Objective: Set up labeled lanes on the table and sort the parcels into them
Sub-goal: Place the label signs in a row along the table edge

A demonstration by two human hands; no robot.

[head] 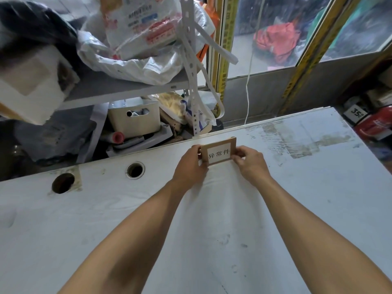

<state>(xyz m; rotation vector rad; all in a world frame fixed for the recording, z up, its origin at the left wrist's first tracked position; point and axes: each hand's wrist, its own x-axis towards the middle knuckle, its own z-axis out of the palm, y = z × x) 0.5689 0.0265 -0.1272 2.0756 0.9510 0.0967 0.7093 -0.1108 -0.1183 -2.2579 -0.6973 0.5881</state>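
Note:
A small brown cardboard sign (218,152) with a white label printed in black characters stands upright near the far edge of the white table (148,219). My left hand (189,166) grips its left end. My right hand (249,161) pinches its right end with fingers and thumb. Both forearms reach forward across the table. No parcels lie on the table.
Two round holes (63,183) (135,170) pierce the table at the left. Behind the table stands a metal shelf (118,88) piled with bags and boxes, with a cream bin (135,119) below. A glass door (275,32) is at the back right; red items (373,124) sit at the far right.

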